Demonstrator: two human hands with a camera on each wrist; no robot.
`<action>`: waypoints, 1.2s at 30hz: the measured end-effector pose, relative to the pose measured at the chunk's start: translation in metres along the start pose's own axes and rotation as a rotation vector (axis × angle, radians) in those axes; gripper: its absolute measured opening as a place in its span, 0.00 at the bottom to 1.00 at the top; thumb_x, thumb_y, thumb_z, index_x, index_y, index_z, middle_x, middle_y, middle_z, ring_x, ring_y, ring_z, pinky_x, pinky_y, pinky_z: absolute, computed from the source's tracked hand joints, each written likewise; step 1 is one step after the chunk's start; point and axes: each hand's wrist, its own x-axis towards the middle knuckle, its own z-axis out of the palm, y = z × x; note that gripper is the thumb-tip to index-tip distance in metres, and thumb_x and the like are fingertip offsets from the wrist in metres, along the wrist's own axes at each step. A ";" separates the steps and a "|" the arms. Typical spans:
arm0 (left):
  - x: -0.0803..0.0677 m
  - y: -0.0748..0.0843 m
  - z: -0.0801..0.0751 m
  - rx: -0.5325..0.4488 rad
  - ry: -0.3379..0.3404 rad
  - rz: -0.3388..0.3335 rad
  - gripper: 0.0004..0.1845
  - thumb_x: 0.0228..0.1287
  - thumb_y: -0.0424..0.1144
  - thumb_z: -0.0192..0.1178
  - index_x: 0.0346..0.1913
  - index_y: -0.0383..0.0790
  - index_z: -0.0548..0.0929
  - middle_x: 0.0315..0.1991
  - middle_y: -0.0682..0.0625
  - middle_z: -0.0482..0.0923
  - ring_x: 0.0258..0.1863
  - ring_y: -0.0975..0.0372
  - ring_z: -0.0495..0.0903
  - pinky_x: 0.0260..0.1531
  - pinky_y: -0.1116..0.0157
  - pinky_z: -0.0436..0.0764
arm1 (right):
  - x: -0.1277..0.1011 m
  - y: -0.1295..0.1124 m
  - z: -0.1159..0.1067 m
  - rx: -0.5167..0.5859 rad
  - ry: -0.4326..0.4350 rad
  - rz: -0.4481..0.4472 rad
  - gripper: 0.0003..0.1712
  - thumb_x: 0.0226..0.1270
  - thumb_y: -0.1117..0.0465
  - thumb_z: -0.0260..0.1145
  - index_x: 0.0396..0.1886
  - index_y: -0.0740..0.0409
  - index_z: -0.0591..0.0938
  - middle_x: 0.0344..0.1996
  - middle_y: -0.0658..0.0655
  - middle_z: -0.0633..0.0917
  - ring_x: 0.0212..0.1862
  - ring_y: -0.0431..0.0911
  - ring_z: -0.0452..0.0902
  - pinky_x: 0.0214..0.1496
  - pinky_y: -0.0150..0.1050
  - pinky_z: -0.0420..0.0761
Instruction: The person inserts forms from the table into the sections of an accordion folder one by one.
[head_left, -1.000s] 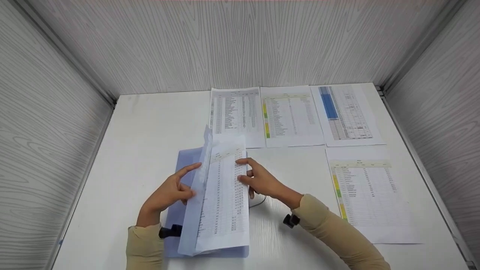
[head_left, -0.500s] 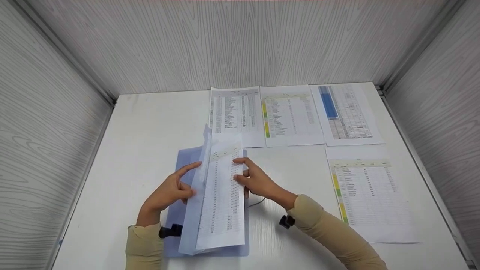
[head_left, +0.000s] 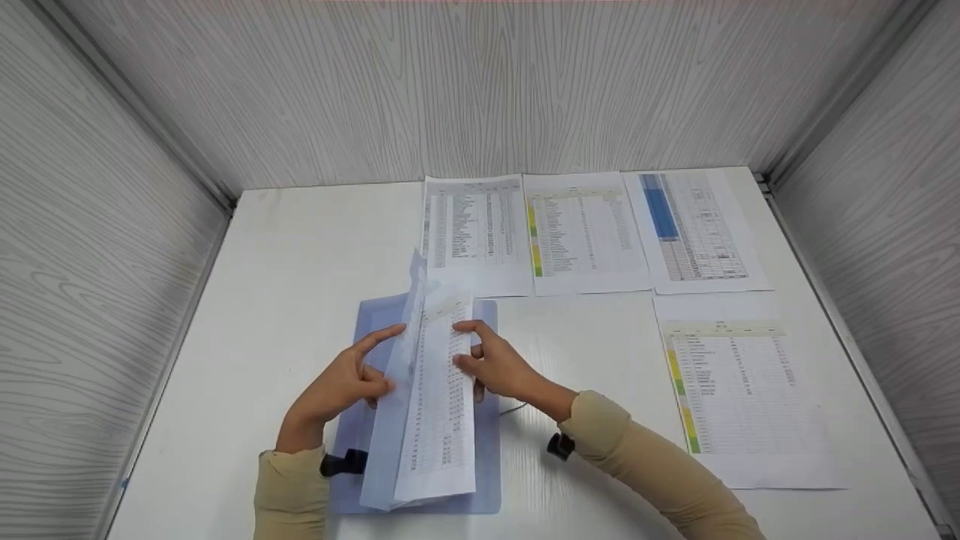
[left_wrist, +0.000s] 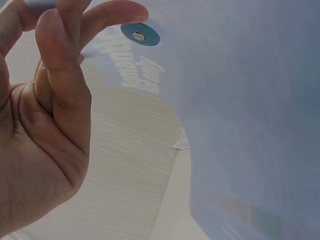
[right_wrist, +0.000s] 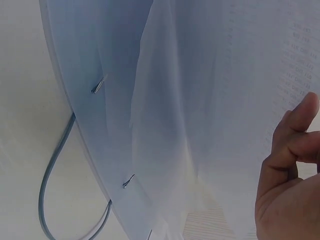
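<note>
Above the blue folder (head_left: pixel 487 480), her left hand (head_left: pixel 337 390) pinched its raised flap (head_left: pixel 390 420); her right hand (head_left: pixel 499 367) pinched the printed sheet (head_left: pixel 442 420).

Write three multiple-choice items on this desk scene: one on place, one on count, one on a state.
1. Where does the blue folder lie?
A. On the white table
B. Against the back wall
C. On the sheet with the blue block

2. How many printed sheets lie flat on the table apart from the folder?
A. Two
B. Four
C. Six

3. What is the right hand doing?
A. Resting flat on the table
B. Holding a pen
C. Holding the printed sheet at the folder

Answers: 1 A, the folder rests on the tabletop; 2 B, three in the far row plus one at the right; 3 C, its fingers are on that sheet's edge.
</note>
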 end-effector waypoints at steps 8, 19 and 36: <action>0.000 -0.001 0.001 0.013 -0.010 0.020 0.42 0.61 0.29 0.61 0.75 0.37 0.52 0.11 0.59 0.69 0.13 0.69 0.71 0.20 0.68 0.75 | 0.002 -0.002 0.006 -0.045 0.001 -0.014 0.31 0.72 0.65 0.55 0.72 0.57 0.58 0.41 0.65 0.86 0.17 0.41 0.79 0.16 0.33 0.75; 0.000 -0.002 0.001 0.010 0.001 0.014 0.42 0.61 0.28 0.61 0.75 0.37 0.52 0.11 0.53 0.66 0.13 0.67 0.70 0.20 0.68 0.75 | 0.000 -0.002 0.003 -0.073 0.004 -0.009 0.31 0.71 0.66 0.55 0.72 0.56 0.58 0.42 0.63 0.86 0.23 0.42 0.82 0.16 0.34 0.75; 0.004 -0.002 0.005 -0.035 -0.001 -0.026 0.43 0.61 0.29 0.62 0.76 0.38 0.51 0.12 0.54 0.68 0.14 0.68 0.71 0.21 0.70 0.75 | -0.003 0.000 -0.001 -0.039 0.010 -0.056 0.29 0.72 0.67 0.53 0.70 0.62 0.60 0.44 0.67 0.85 0.31 0.46 0.85 0.26 0.49 0.82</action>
